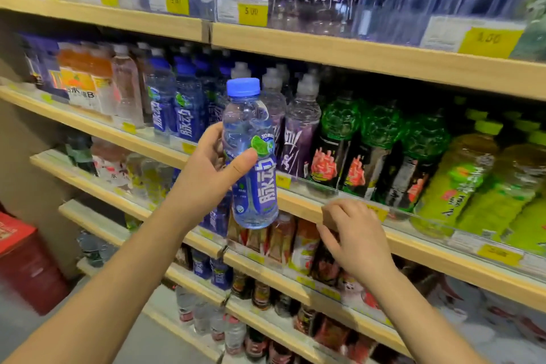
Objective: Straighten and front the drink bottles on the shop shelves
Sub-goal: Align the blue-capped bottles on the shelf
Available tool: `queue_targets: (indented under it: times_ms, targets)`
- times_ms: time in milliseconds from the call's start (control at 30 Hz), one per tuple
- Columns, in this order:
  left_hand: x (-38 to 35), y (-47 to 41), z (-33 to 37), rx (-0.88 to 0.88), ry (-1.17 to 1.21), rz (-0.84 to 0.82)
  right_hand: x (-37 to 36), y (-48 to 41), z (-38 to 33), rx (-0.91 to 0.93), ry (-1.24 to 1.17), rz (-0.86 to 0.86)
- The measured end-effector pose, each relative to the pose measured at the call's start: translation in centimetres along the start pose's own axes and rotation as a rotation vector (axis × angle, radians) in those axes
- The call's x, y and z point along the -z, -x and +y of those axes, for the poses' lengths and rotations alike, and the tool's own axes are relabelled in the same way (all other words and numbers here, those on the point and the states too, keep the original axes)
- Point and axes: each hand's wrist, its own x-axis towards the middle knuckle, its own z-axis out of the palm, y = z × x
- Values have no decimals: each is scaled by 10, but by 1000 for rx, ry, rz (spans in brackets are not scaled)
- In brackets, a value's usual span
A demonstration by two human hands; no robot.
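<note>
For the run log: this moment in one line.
left hand: holds blue-capped bottle in air | right hand: at shelf edge

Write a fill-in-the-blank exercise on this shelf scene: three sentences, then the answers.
1. The left hand holds a bottle with a ___ cap.
2. The right hand grips the wooden shelf edge next to a ___ price tag.
3. The green-topped bottles stand to the ___ of the purple-labelled bottles.

Missing words: blue; yellow; right
</note>
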Motion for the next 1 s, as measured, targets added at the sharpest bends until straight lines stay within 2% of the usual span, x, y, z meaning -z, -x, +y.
queue_targets:
  times_ms: [167,367,700,867,1000]
  targets:
    - [61,-7,1,31,-37,-69,-9,-23,-45,-87,45,-31]
    - [117,-29,-16,62,-18,-64,-16,-37,-79,-173,92,-36]
    - [141,-74,-46,36,-6,-61,-41,-67,-109,-54,75,31]
    - [157,-96,-59,92,68,-35,-55,-80,-129,-91,59,64]
    - [168,-116,-55,17,12,-127,-63,-90,-148,-146,68,76]
